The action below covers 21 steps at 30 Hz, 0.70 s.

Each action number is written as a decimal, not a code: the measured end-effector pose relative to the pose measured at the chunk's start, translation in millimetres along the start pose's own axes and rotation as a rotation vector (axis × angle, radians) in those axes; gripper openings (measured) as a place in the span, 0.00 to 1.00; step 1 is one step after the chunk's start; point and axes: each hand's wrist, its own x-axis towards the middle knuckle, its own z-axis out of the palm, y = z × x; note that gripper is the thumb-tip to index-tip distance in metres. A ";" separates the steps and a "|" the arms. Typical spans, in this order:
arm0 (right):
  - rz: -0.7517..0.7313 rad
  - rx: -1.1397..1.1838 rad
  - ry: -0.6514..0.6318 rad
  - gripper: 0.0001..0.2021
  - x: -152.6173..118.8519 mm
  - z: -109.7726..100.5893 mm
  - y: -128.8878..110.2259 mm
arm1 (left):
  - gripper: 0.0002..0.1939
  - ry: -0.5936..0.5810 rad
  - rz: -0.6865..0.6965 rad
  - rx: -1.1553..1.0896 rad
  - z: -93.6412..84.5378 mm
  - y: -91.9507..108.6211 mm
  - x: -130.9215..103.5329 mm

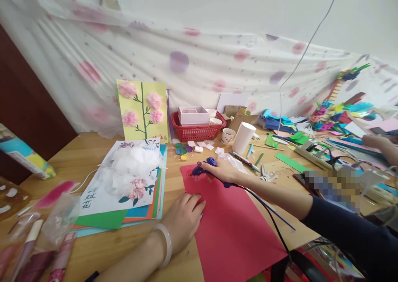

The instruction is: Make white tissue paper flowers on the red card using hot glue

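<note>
A sheet of red paper (231,220) lies on the table in front of me. My right hand (222,171) is closed round a blue hot glue gun (205,169), held over the far end of the sheet with its nozzle pointing left. A black cord trails from the gun's rear toward the lower right. My left hand (185,216), with a pale bangle at the wrist, rests flat across the left edge of the red paper. Its fingers are stretched out and hold nothing. A thin blue stick (275,211) lies partly across the sheet, beneath my right forearm.
White fluff (132,166) covers a flower picture (96,195) on stacked coloured paper at left. Behind stand a yellow flower card (133,122), red basket (199,132), cup (228,136) and white roll (244,137). Scissors (265,173) lie right; another person's hand (377,145) shows far right.
</note>
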 end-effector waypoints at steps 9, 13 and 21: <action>-0.007 0.018 0.005 0.36 -3.0 -2.5 6.2 | 0.16 0.019 0.014 0.004 -0.4 -0.4 0.1; -0.016 -0.005 0.020 0.36 -6.4 -3.1 6.0 | 0.16 0.013 0.012 0.005 -0.3 -0.3 0.3; 0.015 -0.026 0.033 0.36 -10.7 -5.0 4.1 | 0.16 0.010 0.010 0.001 1.7 -0.3 -0.2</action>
